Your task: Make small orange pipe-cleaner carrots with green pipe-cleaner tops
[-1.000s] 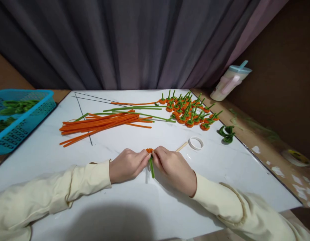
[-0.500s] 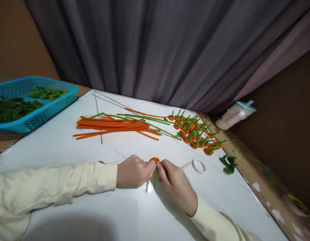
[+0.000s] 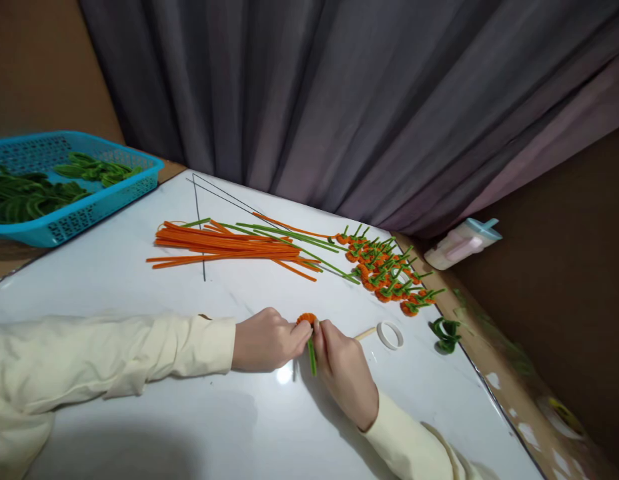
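Observation:
Both my hands meet at the middle of the white table [image 3: 139,293]. My left hand [image 3: 267,341] and my right hand [image 3: 342,367] pinch a small orange pipe-cleaner flower [image 3: 306,319] whose green stem [image 3: 312,357] points back toward me. Fingers of both hands are closed around it. A loose bundle of orange pipe cleaners [image 3: 224,247] with a few green ones [image 3: 294,235] lies beyond my hands. Several finished orange flowers with green stems [image 3: 387,273] lie in a heap at the far right.
A blue basket [image 3: 104,203] with green pieces stands at the far left. Near my right hand lie a white ring [image 3: 390,335] and a wooden stick [image 3: 365,333]. A green coil [image 3: 443,333] lies by the table's right edge, a lidded cup [image 3: 462,243] beyond, thin wires [image 3: 199,220] behind.
My head has turned and tilted, so the table appears shifted and slanted. My hands stay together on the orange flower, which looks a little rounder.

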Motion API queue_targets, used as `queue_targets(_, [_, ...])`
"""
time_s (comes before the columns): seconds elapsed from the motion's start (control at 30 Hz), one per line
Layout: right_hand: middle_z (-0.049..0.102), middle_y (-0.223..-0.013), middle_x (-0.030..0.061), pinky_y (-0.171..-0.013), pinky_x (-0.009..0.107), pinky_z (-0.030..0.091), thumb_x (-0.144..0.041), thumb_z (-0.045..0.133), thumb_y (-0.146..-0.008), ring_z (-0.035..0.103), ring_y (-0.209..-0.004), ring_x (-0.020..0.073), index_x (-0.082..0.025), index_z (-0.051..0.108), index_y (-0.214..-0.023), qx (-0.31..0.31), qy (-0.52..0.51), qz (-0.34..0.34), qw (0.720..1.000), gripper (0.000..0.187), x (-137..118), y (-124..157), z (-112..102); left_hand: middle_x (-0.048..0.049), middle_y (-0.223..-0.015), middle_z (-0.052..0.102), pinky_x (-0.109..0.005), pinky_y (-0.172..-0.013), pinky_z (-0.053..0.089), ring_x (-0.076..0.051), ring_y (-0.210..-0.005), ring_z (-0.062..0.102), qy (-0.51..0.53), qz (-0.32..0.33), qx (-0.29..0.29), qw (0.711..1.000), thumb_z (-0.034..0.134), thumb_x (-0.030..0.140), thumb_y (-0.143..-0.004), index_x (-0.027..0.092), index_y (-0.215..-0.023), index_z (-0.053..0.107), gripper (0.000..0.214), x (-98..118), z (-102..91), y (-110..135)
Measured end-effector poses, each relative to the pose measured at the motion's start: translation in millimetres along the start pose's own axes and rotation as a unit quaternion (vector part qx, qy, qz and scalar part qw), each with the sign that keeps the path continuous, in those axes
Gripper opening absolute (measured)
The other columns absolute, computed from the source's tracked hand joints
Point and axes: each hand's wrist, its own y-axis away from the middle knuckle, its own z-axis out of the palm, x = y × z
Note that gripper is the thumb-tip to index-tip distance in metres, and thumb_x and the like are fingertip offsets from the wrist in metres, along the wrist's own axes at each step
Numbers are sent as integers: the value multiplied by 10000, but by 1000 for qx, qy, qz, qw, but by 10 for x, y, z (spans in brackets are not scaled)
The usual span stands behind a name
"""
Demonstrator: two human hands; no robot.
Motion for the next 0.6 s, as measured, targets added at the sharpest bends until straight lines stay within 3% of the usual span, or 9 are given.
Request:
queue_targets(0.13, [388,-511,-43,-474,230,317,-383,269,-939,380,-454,110,-215,337,-620,-37,-238,136,961,367,-33,-41,-17,33,-509,521,-272,-347,285,-126,-366,495,-14,0,6,1000,278,141,-906,158,-822,391,142,-11,-5,-4])
queue_targets(0.23, [370,-508,-43,-484,230,334,-434,296,-922,375,-467,108,-209,348,-591,-63,-318,179,929,404,-28,-77,-58,36,-494,516,-269,-344,282,-126,-351,487,-28,-7,4,1000,273,153,-908,145,-854,402,140,-15,2,8])
queue_targets(0.3, [386,-504,-36,-502,231,347,-430,305,-917,399,-475,112,-206,357,-577,-75,-313,181,929,411,-21,-96,-95,41,-484,511,-270,-346,288,-127,-345,480,-35,-10,1,999,278,160,-909,141,-863,408,139,-14,7,16])
queue_targets(0.47, [442,-460,-18,-502,234,323,-390,293,-921,476,-466,136,-214,334,-586,-110,-163,134,971,380,-36,-120,-174,39,-488,509,-272,-350,291,-130,-358,487,-34,10,1,999,298,149,-899,140,-841,415,132,-5,11,13])
queue_targets(0.6, [445,-472,-19,-482,239,277,-331,299,-910,421,-427,123,-213,326,-605,-94,-127,115,981,328,-45,-120,-174,33,-496,514,-272,-348,284,-132,-362,490,-38,18,6,999,298,149,-901,134,-846,422,136,-3,2,4])
